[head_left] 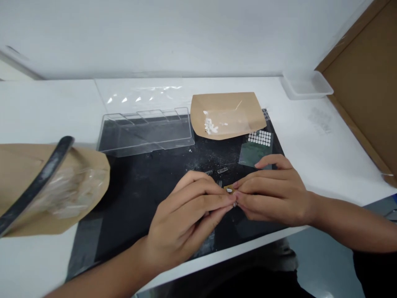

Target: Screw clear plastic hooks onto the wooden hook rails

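Observation:
My left hand (192, 211) and my right hand (273, 192) meet over the black mat (130, 198), thumbs and fingers pinched together. Between the fingertips shows a small tan piece (228, 187) with a white oval bit on it; the fingers hide most of it. A tiny whitish bit pokes out just below the fingertips, too small to name. Just beyond the hands, a small clear plastic piece (222, 170) lies on the mat, with others like it nearby. Under the right hand's raised index finger is a sheet of white round dots (259, 138) on a clear backing.
A brown paper tray (228, 99) holds small white pieces. To its left stands a clear plastic tray (145, 136). A larger paper tray (18, 165) with clear plastic bags and a dark curved bar sits left. A translucent tub (307, 85) and cardboard (369, 62) stand right.

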`<action>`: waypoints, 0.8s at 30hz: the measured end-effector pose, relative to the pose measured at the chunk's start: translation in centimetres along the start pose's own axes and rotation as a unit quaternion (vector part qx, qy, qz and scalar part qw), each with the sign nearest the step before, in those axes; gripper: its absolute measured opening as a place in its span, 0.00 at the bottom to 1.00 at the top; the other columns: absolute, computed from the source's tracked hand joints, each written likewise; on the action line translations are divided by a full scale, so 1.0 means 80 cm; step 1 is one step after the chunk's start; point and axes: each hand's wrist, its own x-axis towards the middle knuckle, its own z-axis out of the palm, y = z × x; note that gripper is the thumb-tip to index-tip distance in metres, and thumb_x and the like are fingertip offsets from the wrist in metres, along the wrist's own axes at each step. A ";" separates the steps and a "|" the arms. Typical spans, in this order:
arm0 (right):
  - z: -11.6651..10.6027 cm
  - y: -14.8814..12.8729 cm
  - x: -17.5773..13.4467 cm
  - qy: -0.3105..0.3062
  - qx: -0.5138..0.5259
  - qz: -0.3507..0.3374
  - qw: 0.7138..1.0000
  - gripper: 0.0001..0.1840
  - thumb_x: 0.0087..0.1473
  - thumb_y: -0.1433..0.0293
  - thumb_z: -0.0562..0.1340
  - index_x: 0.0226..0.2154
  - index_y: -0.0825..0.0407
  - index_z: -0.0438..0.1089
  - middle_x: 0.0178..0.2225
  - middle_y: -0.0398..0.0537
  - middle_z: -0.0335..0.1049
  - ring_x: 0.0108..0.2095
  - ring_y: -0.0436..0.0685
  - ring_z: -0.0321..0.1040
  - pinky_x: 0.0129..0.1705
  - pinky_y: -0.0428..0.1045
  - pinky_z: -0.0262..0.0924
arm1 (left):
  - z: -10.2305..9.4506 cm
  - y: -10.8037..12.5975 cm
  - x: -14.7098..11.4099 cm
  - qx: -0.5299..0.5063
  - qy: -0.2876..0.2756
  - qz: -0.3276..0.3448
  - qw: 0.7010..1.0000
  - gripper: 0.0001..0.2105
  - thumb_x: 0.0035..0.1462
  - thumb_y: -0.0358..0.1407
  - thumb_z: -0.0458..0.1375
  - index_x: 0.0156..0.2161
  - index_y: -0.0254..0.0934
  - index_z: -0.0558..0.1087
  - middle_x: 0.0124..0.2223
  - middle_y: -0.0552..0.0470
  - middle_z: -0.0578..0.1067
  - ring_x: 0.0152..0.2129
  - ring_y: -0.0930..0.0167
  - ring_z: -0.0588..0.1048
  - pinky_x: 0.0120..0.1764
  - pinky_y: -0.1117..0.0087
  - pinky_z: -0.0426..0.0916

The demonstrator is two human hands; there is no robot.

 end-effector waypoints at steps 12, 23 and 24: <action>0.008 -0.002 0.002 -0.017 0.040 0.041 0.998 0.04 0.66 0.70 0.67 0.39 0.48 0.71 0.38 0.37 0.86 0.34 0.47 0.82 0.51 0.53 0.65 | -0.003 0.004 -0.001 0.108 -0.011 0.046 0.993 0.07 0.63 0.22 0.64 0.45 0.31 0.78 0.39 0.48 0.82 0.37 0.68 0.79 0.44 0.63 0.78; 0.008 -0.003 0.003 -0.043 0.093 0.074 0.992 0.03 0.66 0.70 0.65 0.39 0.47 0.70 0.33 0.34 0.83 0.30 0.47 0.79 0.53 0.52 0.61 | -0.004 0.001 0.000 0.105 -0.018 0.041 0.993 0.07 0.64 0.24 0.63 0.45 0.35 0.77 0.39 0.49 0.82 0.36 0.67 0.79 0.43 0.62 0.78; 0.008 -0.003 0.002 -0.047 0.099 0.076 0.991 0.03 0.67 0.70 0.65 0.39 0.47 0.70 0.33 0.34 0.83 0.30 0.47 0.79 0.53 0.52 0.60 | -0.004 0.000 0.000 0.102 -0.021 0.041 0.994 0.07 0.64 0.24 0.63 0.45 0.35 0.77 0.39 0.50 0.82 0.36 0.67 0.79 0.43 0.62 0.78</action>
